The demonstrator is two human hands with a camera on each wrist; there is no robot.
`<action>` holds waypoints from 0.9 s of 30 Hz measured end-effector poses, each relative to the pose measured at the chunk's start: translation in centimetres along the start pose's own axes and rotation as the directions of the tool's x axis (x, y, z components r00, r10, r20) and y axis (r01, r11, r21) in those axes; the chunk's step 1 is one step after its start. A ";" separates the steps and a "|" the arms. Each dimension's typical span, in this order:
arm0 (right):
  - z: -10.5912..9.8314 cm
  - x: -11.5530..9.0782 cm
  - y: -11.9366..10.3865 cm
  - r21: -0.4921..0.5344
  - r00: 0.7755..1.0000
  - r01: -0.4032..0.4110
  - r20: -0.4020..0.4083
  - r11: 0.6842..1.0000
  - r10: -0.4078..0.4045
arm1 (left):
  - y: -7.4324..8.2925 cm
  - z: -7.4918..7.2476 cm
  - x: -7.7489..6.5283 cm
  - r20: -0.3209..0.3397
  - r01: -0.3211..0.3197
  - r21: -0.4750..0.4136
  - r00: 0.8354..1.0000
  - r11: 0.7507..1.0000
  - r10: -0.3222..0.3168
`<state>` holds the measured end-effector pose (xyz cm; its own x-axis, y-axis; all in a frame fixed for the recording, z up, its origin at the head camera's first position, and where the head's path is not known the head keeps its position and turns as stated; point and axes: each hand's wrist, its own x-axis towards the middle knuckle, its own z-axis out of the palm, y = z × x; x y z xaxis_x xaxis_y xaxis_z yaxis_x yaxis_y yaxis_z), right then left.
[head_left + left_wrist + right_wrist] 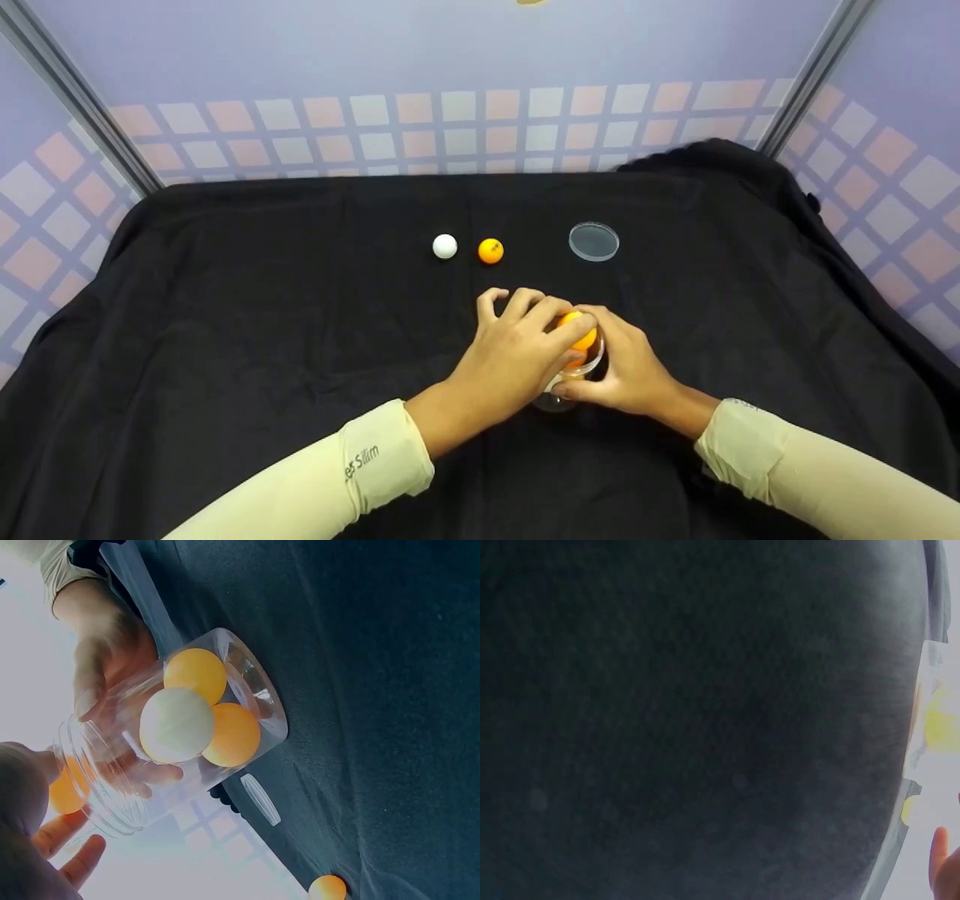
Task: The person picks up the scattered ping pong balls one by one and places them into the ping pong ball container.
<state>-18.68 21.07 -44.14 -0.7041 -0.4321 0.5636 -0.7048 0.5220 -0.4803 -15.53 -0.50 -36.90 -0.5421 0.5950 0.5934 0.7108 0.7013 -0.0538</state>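
My right hand [637,367] grips a clear screw-neck jar [202,778] around its side. Inside the jar, as the left wrist view shows, lie a white ping-pong ball [177,724] and two orange ones. Another orange ping-pong ball [576,328] is at the jar's mouth, pinched between the thumb and index finger of my left hand [514,352]. The other left fingers are spread and bent. Part of the jar is hidden behind both hands. At its edge, the right wrist view catches only some fingers.
Beyond the hands, a white ping-pong ball [445,246] and an orange ping-pong ball [491,251] rest on the black cloth [300,285]. To their right lies a round clear lid [594,241]. Tile-patterned walls [420,112] border the table.
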 end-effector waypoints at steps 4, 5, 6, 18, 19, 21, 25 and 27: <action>0.0 0.1 0.0 0.001 1.000 0.000 0.003 1.000 0.000 | 0.0 -0.1 0.0 0.017 0.014 -0.007 1.000 1.000 -0.014; 0.0 0.1 -0.1 0.002 1.000 -0.002 0.005 1.000 0.002 | 0.0 -0.1 0.0 0.018 0.016 -0.008 1.000 1.000 -0.016; 0.0 0.1 -0.1 0.005 1.000 -0.004 0.007 1.000 0.004 | 0.0 -0.1 0.0 0.018 0.018 -0.010 1.000 1.000 -0.018; 0.0 0.1 -0.1 0.011 1.000 -0.002 0.006 1.000 0.002 | 0.1 -0.1 0.0 0.016 0.023 0.000 1.000 1.000 -0.023; 0.0 0.1 -0.1 0.011 1.000 -0.001 0.005 1.000 0.001 | 0.1 0.0 0.0 0.016 0.022 0.000 1.000 1.000 -0.022; 0.0 0.0 0.0 0.012 1.000 -0.004 0.005 1.000 0.004 | 0.1 0.0 0.0 0.020 0.025 -0.004 0.999 1.000 -0.025; 0.1 0.0 0.0 0.015 1.000 0.005 -0.001 1.000 -0.005 | 0.0 0.0 -0.1 0.026 0.039 -0.020 0.999 0.999 -0.039; 0.1 0.0 0.1 0.020 1.000 0.010 -0.004 1.000 -0.010 | 0.0 0.0 0.0 0.023 0.048 -0.029 0.999 0.998 -0.048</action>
<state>-18.73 21.04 -44.23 -0.6968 -0.4339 0.5711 -0.7132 0.5031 -0.4880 -15.49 -0.49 -36.92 -0.5856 0.5699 0.5765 0.6963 0.7177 -0.0021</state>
